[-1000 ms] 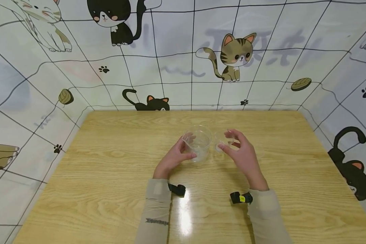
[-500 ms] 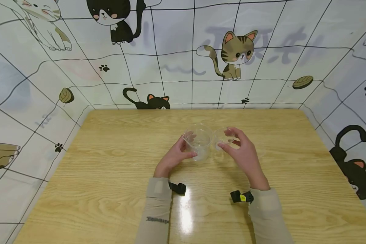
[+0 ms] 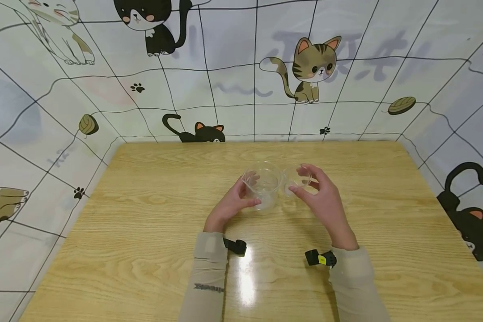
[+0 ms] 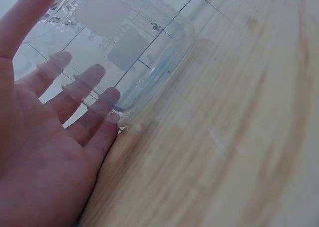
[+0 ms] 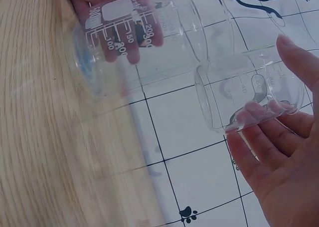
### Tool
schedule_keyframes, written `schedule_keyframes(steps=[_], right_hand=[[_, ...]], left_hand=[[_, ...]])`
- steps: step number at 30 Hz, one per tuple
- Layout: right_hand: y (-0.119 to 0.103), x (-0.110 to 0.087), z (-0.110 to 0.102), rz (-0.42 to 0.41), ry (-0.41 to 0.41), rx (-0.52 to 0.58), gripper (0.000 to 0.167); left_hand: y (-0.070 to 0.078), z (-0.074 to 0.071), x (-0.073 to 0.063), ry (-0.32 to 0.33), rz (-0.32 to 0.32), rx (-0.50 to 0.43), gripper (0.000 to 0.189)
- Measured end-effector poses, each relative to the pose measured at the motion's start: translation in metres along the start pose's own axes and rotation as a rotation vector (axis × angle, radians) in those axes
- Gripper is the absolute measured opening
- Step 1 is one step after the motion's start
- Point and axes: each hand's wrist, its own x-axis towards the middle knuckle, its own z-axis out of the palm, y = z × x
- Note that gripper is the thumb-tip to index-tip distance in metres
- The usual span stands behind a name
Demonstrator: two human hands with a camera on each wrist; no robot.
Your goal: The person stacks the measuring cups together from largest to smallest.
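Note:
A clear glass beaker point(image 3: 269, 190) with white volume marks stands upright on the wooden table. My left hand point(image 3: 233, 205) holds it from the left, thumb on the near side and fingers behind the glass. To its right, my right hand point(image 3: 325, 199) holds a smaller clear beaker point(image 5: 234, 90) between thumb and fingers, raised off the table. In the right wrist view the small beaker's base is about level with the larger beaker's rim, close beside it; whether they touch I cannot tell. A bluish tint shows at the larger beaker's base point(image 5: 84, 62); contents are unclear.
The wood-grain table point(image 3: 145, 192) ends at a white cat-print backdrop point(image 3: 233, 89) with a black grid, which also rises on both sides. Black straps with small devices point(image 3: 235, 246) sit at both wrists. A light reflection lies on the table between the forearms.
The head view has tilted slightly, so the whole scene sits a little higher. Both hands keep hold of their beakers in nearly the same places.

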Motion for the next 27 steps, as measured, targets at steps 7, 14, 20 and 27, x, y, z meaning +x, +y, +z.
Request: schedule_keyframes(steps=[7, 14, 20, 27], right_hand=[[-0.003, 0.000, -0.001, -0.012, 0.005, 0.010, 0.061], [-0.009, -0.001, -0.002, 0.004, -0.001, 0.020, 0.061], [-0.030, -0.007, -0.004, 0.013, -0.006, 0.048, 0.059], [-0.033, -0.006, -0.004, -0.012, 0.003, 0.062, 0.059]], left_hand=[[0.001, -0.001, 0.000, -0.002, -0.001, 0.005, 0.084], [-0.001, -0.001, 0.000, -0.006, 0.000, 0.013, 0.085], [-0.002, 0.000, 0.000, -0.008, 0.007, 0.006, 0.085], [-0.001, -0.001, 0.000, -0.003, 0.018, 0.005, 0.085]])
